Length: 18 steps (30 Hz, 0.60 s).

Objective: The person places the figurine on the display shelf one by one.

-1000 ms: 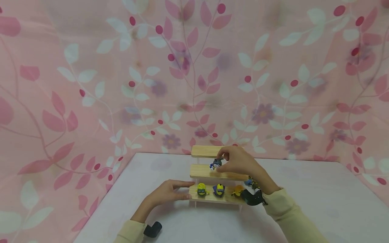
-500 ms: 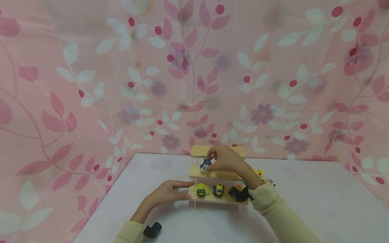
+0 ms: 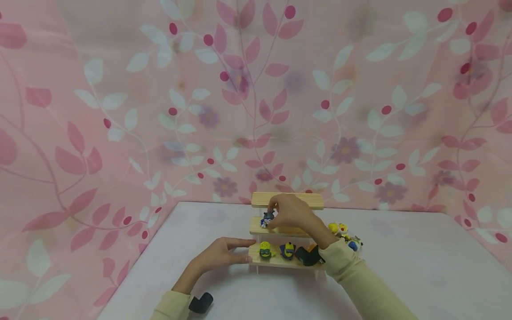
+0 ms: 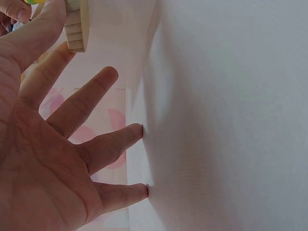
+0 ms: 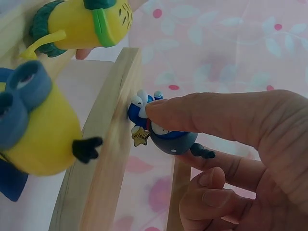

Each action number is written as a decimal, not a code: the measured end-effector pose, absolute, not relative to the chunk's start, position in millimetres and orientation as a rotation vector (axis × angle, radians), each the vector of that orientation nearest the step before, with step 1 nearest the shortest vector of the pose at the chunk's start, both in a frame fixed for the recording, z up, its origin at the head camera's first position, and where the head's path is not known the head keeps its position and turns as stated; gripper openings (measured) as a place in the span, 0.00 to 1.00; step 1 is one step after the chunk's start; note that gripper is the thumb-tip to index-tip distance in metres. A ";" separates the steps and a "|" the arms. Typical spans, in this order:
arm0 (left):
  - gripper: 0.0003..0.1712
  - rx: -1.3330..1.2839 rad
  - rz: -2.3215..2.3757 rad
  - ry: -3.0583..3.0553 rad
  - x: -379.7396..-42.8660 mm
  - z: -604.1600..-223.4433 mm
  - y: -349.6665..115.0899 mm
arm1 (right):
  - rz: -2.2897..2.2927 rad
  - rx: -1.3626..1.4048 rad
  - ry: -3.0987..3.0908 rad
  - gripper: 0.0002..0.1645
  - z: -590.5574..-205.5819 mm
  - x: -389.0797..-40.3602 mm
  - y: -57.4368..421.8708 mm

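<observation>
My right hand (image 3: pixel 292 213) pinches a small blue-and-white figurine (image 5: pixel 163 127) with a grey hood and a gold star between thumb and fingers. The figurine is at the left part of the middle board (image 3: pixel 294 231) of a three-tier wooden display shelf, close against that board. Spread and fairly straight, my left hand (image 3: pixel 224 255) touches the left end of the lowest board (image 4: pixel 77 24) with thumb and index finger. Its ring and little fingertips (image 4: pixel 137 130) are down at the white tabletop. On the lowest board stand two yellow minion figurines, one green-trimmed (image 3: pixel 265 250) and one blue-caped (image 3: pixel 288 251).
An orange figurine (image 3: pixel 313 247) on the lowest board is mostly hidden behind the right wrist camera (image 3: pixel 308 256). Several more figurines (image 3: pixel 342 229) lie on the table right of the shelf, partly behind the right sleeve. The top board (image 3: pixel 256 199) rises behind my right hand.
My right hand has carried the grey-hooded figurine leftward along the middle board and slightly down to it. Figurines right of the shelf have come into sight. The left hand stays in place.
</observation>
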State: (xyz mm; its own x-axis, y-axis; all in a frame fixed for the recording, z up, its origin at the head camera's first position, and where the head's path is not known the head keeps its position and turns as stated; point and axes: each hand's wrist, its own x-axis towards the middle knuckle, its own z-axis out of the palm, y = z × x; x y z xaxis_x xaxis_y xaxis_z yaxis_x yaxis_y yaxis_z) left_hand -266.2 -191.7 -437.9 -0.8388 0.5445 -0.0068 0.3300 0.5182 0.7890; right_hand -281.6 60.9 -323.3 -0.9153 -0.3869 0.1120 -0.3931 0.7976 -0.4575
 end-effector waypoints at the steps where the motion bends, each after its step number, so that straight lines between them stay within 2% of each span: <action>1: 0.27 0.736 1.224 2.507 -266.2 -437.9 -191.8 | 0.762 0.644 -2.967 0.19 -323.5 -281.6 60.3; 18: 0.28 0.730 1.229 2.502 -264.8 -435.3 -191.0 | 0.666 0.620 -2.996 0.16 -314.8 -281.3 51.8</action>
State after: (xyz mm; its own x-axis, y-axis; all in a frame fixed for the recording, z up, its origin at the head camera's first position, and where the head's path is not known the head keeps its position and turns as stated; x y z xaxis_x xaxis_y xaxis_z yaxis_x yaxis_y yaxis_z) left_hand -264.8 -191.0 -435.3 -0.8401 0.5423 -0.0107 0.3231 0.5161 0.7933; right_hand -281.3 51.8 -314.8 -0.9215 -0.3767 0.0944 -0.3812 0.8310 -0.4051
